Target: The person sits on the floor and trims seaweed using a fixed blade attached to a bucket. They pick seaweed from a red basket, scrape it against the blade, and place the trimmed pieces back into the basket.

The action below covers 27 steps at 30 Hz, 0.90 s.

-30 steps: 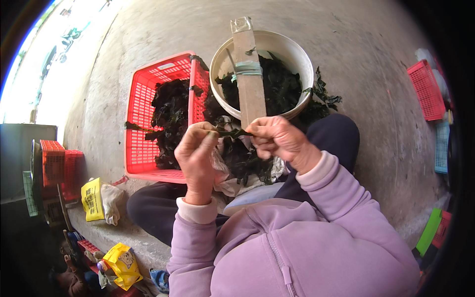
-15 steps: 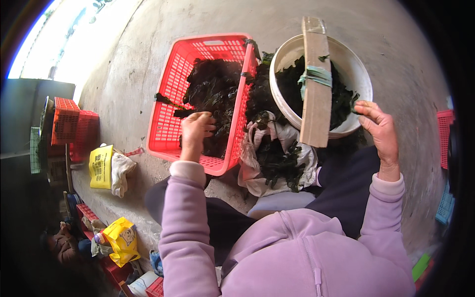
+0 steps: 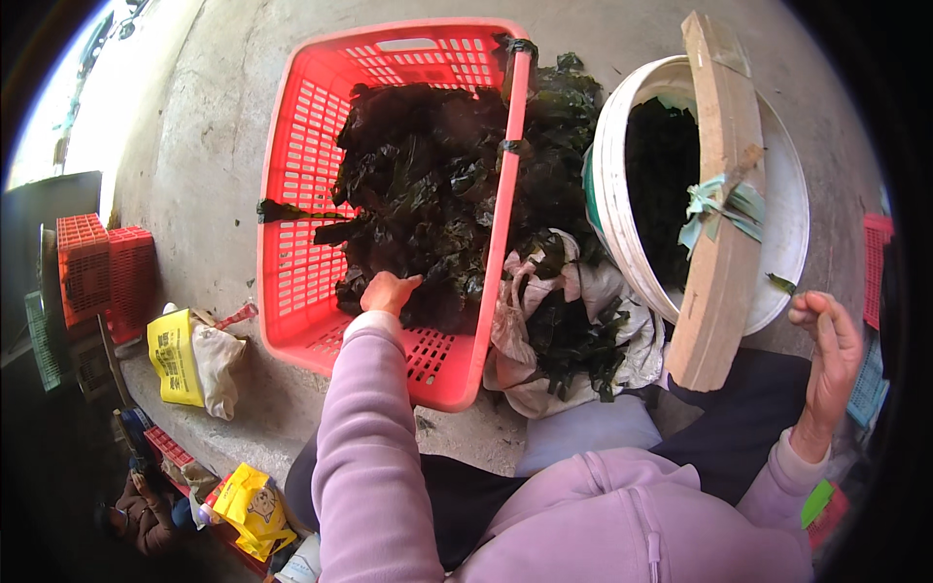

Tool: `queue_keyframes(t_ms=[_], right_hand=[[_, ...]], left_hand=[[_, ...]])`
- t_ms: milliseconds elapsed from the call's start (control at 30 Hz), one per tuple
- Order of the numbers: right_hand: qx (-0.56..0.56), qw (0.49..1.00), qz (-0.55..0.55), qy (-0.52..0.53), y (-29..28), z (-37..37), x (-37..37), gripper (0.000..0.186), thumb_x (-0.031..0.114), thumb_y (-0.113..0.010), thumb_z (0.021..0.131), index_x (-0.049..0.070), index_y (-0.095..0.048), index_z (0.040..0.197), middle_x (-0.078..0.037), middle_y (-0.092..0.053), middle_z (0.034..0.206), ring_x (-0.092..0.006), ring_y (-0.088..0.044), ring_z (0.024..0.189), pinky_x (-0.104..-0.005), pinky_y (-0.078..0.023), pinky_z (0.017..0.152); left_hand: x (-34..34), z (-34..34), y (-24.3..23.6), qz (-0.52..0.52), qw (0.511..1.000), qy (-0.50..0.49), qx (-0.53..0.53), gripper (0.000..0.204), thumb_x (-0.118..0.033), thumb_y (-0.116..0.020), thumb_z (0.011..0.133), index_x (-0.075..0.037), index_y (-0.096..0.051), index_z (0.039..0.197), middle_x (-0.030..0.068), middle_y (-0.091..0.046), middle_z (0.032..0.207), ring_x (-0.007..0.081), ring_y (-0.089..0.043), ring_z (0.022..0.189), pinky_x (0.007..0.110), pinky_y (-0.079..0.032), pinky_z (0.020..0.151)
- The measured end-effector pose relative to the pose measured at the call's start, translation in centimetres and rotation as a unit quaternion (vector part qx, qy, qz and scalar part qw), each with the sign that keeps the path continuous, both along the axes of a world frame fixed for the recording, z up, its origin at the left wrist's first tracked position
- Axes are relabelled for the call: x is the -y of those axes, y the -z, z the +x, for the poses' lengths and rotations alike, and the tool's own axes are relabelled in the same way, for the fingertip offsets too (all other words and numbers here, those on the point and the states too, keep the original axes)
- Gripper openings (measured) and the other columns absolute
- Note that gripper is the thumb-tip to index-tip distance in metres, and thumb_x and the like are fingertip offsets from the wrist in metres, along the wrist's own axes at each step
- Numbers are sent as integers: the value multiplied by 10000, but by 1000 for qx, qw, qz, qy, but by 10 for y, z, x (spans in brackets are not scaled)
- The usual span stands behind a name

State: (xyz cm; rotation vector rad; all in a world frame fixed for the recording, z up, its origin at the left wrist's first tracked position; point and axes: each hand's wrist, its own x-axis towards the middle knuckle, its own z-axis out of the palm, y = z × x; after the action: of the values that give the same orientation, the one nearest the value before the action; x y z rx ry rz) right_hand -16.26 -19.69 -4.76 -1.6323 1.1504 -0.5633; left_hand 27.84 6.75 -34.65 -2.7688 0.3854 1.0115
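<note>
My left hand [image 3: 387,293] reaches into the red slotted basket [image 3: 274,282], its curled fingers gripping dark seaweed [image 3: 418,175] piled inside. My right hand [image 3: 821,321] hangs by the right rim of a white bucket [image 3: 612,175], fingers loosely bent and apparently empty, with a small seaweed scrap [image 3: 781,284] just above them on the rim. A wooden plank [image 3: 714,321], bound with pale green strips, lies across the bucket, which has seaweed inside. Between basket and bucket, more seaweed rests on a crumpled white sack [image 3: 515,360].
Stacked red crates [image 3: 83,257] stand at left near a yellow bag [image 3: 177,364]. Another yellow bag [image 3: 248,505] lies lower left, beside another person [image 3: 136,510] sitting. Red and blue baskets [image 3: 875,253] line the right edge. A pale cushion [image 3: 573,437] is under my legs.
My hands parted from the seaweed strip they both held: the left went down into the basket, the right out to the bucket's rim, where it released a scrap. The view shifted toward the basket.
</note>
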Motion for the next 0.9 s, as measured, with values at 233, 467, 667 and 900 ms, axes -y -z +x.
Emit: queue_keyframes(t_ms=[233,467,667,900], right_hand=[[44,999,28,-12,-5,0,-1,270,156,-459,956,-50,-574,1086,-134,-587,1035,-182,-583,913,-295,-452,839],[144,985,66,-73,-22,0,-16,285,198,-507,933,-44,-585,1062,-157,-572,1025,-200,-594,894,-295,-481,803],[193,975,50,-102,-39,6,-39,266,177,-531,909,-58,-608,1007,-158,-615,929,-200,-612,823,-287,-497,753],[141,976,87,-138,-39,39,-63,203,91,-562,869,-73,-635,963,-126,-659,859,-143,-623,752,-263,-504,717]], left_hand=[[-20,10,59,-193,952,-236,34,248,-138,-617,693,59,-670,833,217,-660,816,358,-646,802,410,-497,735],[-25,27,19,-470,670,-557,-141,199,-78,-576,734,-16,-595,921,90,-629,848,275,-628,809,387,-515,688],[0,28,-112,-617,546,-438,-358,275,-245,-566,896,-19,-613,1045,111,-667,974,225,-650,830,374,-554,739],[7,-8,-233,-664,604,-352,-266,155,22,-599,795,0,-599,949,112,-657,880,208,-649,783,322,-544,727]])
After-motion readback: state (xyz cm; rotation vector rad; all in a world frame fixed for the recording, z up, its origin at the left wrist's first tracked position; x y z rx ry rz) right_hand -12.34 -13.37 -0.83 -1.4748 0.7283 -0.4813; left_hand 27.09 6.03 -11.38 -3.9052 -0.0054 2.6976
